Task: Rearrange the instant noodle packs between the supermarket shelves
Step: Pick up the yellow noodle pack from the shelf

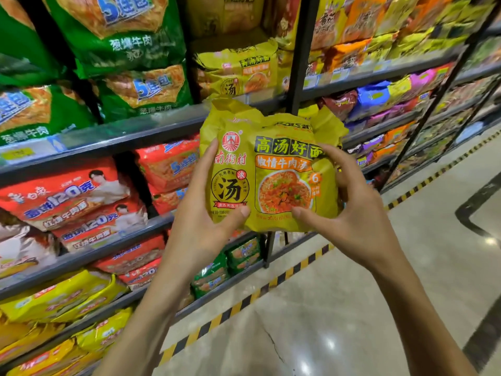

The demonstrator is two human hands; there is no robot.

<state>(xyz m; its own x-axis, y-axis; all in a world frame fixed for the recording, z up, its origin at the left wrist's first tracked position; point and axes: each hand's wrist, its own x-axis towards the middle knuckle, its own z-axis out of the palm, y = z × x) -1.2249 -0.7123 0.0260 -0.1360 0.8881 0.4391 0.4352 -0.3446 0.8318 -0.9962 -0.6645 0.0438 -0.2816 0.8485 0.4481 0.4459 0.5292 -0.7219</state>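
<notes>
Right, I hold yellow noodle pack [271, 169] before shelf post [299, 63]: left hand [200, 221], right hand [352, 213] clasping its side edges. Judge it light, crinkly, crushable; grip sides gently.

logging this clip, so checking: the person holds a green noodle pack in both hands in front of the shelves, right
Not quite: the pack being held is yellow, not green. The head view shows the left hand and the right hand holding the yellow noodle pack in front of the shelves. The green packs lie on the shelf at upper left.
</notes>
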